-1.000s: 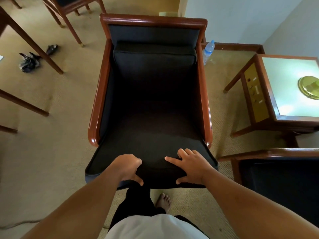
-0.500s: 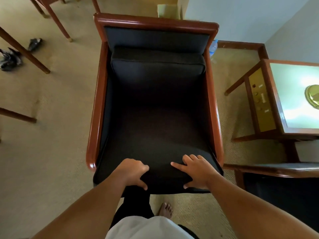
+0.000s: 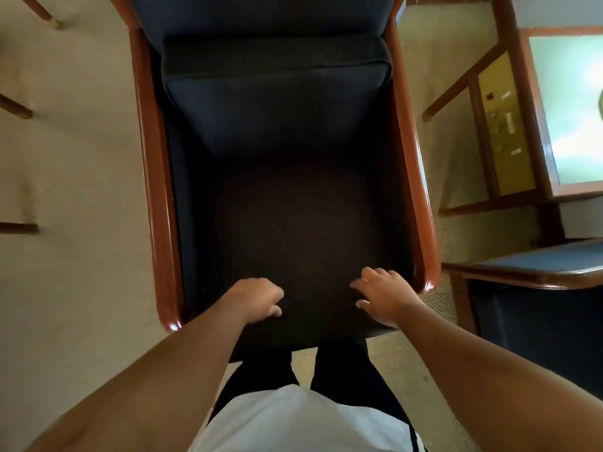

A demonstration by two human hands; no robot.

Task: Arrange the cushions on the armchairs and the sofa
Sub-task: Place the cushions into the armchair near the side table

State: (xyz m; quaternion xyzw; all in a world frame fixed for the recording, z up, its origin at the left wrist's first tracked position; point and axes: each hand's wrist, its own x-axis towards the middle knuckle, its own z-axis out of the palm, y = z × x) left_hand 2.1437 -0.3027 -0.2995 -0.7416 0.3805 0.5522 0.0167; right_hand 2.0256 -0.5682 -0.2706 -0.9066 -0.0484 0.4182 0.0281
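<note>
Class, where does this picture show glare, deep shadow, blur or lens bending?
Head view: glare whitens the side table; the seat cushion sinks into shadow, its weave lost; the right hand is slightly blurred; the wooden armrests bow outward with the wide lens.

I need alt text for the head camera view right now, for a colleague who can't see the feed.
Seen from above, a person's left hand and right hand rest on the front of a dark seat cushion in a wooden-armed armchair. A dark back cushion stands against the backrest. A glass-topped side table stands on the carpet to the right.
</note>
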